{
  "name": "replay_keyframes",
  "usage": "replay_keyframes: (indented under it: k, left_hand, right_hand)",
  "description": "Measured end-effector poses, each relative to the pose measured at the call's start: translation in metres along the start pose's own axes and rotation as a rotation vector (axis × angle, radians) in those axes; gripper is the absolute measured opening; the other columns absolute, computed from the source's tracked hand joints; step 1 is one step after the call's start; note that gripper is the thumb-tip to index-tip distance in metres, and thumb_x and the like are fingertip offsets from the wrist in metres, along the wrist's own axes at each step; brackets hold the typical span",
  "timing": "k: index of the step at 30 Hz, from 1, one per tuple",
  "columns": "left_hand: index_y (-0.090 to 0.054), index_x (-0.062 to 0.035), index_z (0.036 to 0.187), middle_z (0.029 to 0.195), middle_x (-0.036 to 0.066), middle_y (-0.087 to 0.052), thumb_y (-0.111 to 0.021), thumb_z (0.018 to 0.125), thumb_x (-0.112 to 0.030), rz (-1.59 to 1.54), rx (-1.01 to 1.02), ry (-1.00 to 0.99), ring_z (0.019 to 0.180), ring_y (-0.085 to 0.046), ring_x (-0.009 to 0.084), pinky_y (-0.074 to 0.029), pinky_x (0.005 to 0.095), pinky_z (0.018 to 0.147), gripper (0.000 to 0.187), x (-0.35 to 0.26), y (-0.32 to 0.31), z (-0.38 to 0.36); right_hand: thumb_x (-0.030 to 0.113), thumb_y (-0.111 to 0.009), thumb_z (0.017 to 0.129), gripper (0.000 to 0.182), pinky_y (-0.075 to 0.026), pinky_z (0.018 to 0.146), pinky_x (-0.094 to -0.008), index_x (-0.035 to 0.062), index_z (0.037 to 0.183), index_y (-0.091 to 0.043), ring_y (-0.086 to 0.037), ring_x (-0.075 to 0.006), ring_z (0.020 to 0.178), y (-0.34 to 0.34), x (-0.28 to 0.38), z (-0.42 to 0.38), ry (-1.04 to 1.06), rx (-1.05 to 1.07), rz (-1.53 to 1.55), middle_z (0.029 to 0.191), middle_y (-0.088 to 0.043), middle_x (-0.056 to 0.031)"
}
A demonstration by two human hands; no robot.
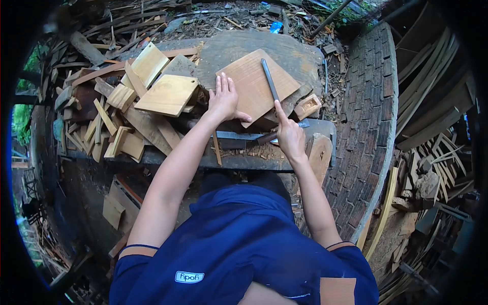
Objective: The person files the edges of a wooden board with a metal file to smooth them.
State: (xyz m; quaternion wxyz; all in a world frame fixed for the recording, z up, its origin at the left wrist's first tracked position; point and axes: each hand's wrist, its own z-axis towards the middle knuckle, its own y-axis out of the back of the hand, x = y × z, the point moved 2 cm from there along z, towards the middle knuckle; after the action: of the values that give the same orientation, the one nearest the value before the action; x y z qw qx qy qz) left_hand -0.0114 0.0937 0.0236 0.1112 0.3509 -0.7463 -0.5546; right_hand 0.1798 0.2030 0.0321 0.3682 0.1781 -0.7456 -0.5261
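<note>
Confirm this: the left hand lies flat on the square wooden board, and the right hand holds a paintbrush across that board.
Not quite. The head view shows the left hand flat on the square wooden board, but the right hand holds a long dark metal tool, seemingly a file or chisel, across that board, not a paintbrush.

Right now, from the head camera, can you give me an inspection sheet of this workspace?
Surface: grey stone slab with a bench edge in front, strewn with wood chips.
Job's things: flat wooden board lying on the slab; long dark metal tool resting across it.
Clutter: heap of cut wood offcuts left of the board; small hollowed wooden block at its right.
Hands: left hand flat on the board's left edge, fingers spread; right hand closed around the tool's lower end.
Cables: nothing seen.
Surroundings: brick wall on the right, wooden strips stacked beyond it, scrap wood on the ground.
</note>
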Motion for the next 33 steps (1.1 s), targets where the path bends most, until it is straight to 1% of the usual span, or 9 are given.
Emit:
replay_keyframes:
  k: [3, 8, 12, 16, 19, 22, 25, 28, 33]
  left_hand:
    - [-0.009, 0.0113, 0.145, 0.154, 0.032, -0.004, -0.082, 0.041, -0.069, 0.011, 0.006, -0.003, 0.145, -0.005, 0.0416, -0.024, 0.0595, 0.111, 0.151, 0.000, 0.000, 0.001]
    - [-0.007, 0.0113, 0.146, 0.154, 0.032, -0.001, -0.082, 0.040, -0.070, 0.022, 0.047, 0.007, 0.145, -0.003, 0.0410, -0.025, 0.0598, 0.110, 0.153, -0.002, 0.005, 0.000]
    - [-0.008, 0.0114, 0.145, 0.154, 0.032, 0.000, -0.084, 0.041, -0.067, 0.015, 0.047, 0.015, 0.145, -0.002, 0.0413, -0.025, 0.0589, 0.111, 0.152, -0.003, 0.003, 0.001]
    - [-0.009, 0.0116, 0.145, 0.154, 0.032, -0.003, -0.083, 0.041, -0.068, 0.035, 0.040, 0.018, 0.145, -0.003, 0.0411, -0.025, 0.0598, 0.110, 0.151, -0.004, 0.003, 0.002]
    - [-0.009, 0.0113, 0.145, 0.153, 0.032, -0.003, -0.083, 0.041, -0.069, 0.030, 0.053, 0.019, 0.145, -0.004, 0.0411, -0.025, 0.0601, 0.110, 0.151, -0.004, 0.006, -0.001]
    - [-0.009, 0.0108, 0.146, 0.154, 0.032, -0.002, -0.083, 0.041, -0.069, 0.033, 0.058, 0.016, 0.145, -0.003, 0.0408, -0.025, 0.0599, 0.110, 0.150, -0.004, 0.006, 0.000]
    - [-0.008, 0.0106, 0.146, 0.154, 0.032, -0.001, -0.082, 0.042, -0.070, 0.041, 0.060, 0.017, 0.145, -0.003, 0.0408, -0.024, 0.0600, 0.110, 0.151, -0.004, 0.006, -0.001]
    - [-0.008, 0.0110, 0.146, 0.154, 0.032, 0.000, -0.082, 0.043, -0.070, 0.051, 0.071, 0.015, 0.145, -0.003, 0.0410, -0.025, 0.0598, 0.110, 0.150, -0.004, 0.006, 0.002]
    - [-0.007, 0.0113, 0.146, 0.153, 0.033, -0.001, -0.082, 0.043, -0.070, 0.055, 0.051, 0.002, 0.145, -0.004, 0.0417, -0.026, 0.0595, 0.110, 0.150, -0.003, 0.004, 0.002]
  right_hand:
    - [0.014, -0.042, 0.092, 0.054, -0.051, 0.067, -0.0542, 0.0311, 0.143, -0.041, -0.066, -0.0425, 0.073, 0.006, -0.006, 0.016, 0.063, -0.100, 0.064, 0.080, -0.066, -0.0258]
    - [0.013, -0.042, 0.091, 0.056, -0.051, 0.065, -0.0534, 0.0319, 0.144, -0.039, -0.066, -0.0417, 0.073, -0.002, -0.016, 0.061, 0.005, -0.160, -0.033, 0.079, -0.066, -0.0248]
    - [0.009, -0.044, 0.088, 0.061, -0.052, 0.063, -0.0537, 0.0338, 0.144, -0.038, -0.066, -0.0428, 0.070, -0.001, -0.006, 0.008, 0.015, -0.080, -0.002, 0.074, -0.065, -0.0247]
    - [0.015, -0.045, 0.093, 0.054, -0.051, 0.066, -0.0536, 0.0336, 0.144, -0.038, -0.065, -0.0424, 0.072, 0.000, -0.017, 0.029, 0.019, -0.097, 0.001, 0.076, -0.064, -0.0255]
    - [0.016, -0.043, 0.094, 0.051, -0.051, 0.068, -0.0532, 0.0319, 0.142, -0.040, -0.065, -0.0434, 0.074, -0.002, -0.024, 0.071, 0.007, -0.218, 0.005, 0.078, -0.064, -0.0262]
    - [0.016, -0.042, 0.094, 0.051, -0.051, 0.065, -0.0535, 0.0320, 0.143, -0.040, -0.065, -0.0426, 0.071, 0.000, -0.022, 0.057, 0.007, -0.231, -0.014, 0.078, -0.064, -0.0261]
    - [0.014, -0.044, 0.093, 0.056, -0.051, 0.063, -0.0543, 0.0354, 0.144, -0.037, -0.065, -0.0438, 0.070, 0.001, -0.014, 0.016, -0.015, -0.090, -0.003, 0.075, -0.064, -0.0253]
    - [0.013, -0.045, 0.092, 0.057, -0.051, 0.065, -0.0544, 0.0361, 0.144, -0.036, -0.065, -0.0437, 0.071, 0.004, -0.020, 0.024, -0.026, -0.084, -0.001, 0.075, -0.064, -0.0247]
    - [0.015, -0.043, 0.093, 0.055, -0.051, 0.069, -0.0543, 0.0358, 0.143, -0.038, -0.065, -0.0430, 0.077, 0.000, -0.030, 0.065, -0.063, -0.223, 0.053, 0.076, -0.064, -0.0255]
